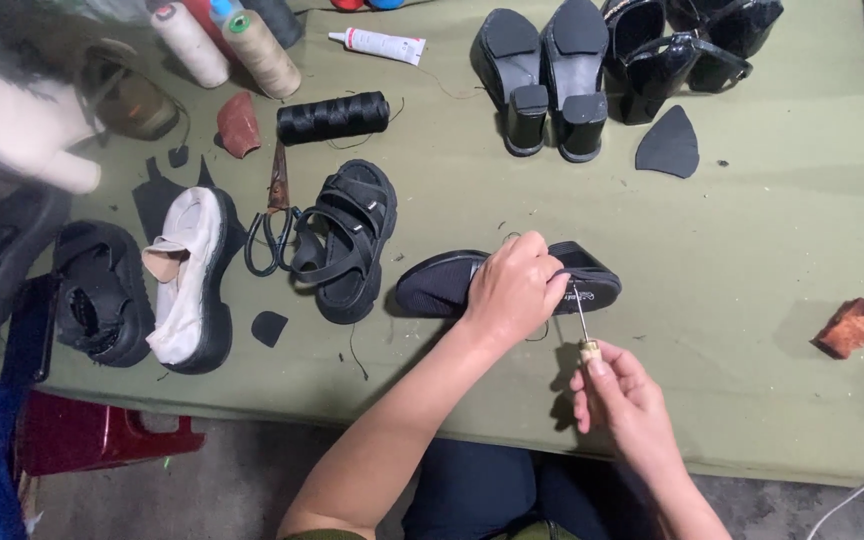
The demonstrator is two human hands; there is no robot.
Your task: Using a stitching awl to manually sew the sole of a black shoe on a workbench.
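At frame centre, the left hand point(514, 290) is clamping the black shoe point(442, 283) on the table point(772, 230); the right hand point(620, 395), grip closed on the awl point(584, 330), is risking slipping and pricking the fingers point(550, 268).

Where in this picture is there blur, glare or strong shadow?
In the head view, the pale object at the upper left is blurred; the glossy black heeled shoes show small glints; the right hand with the awl and the left hand on the black shoe cast soft shadows on the evenly lit green table.
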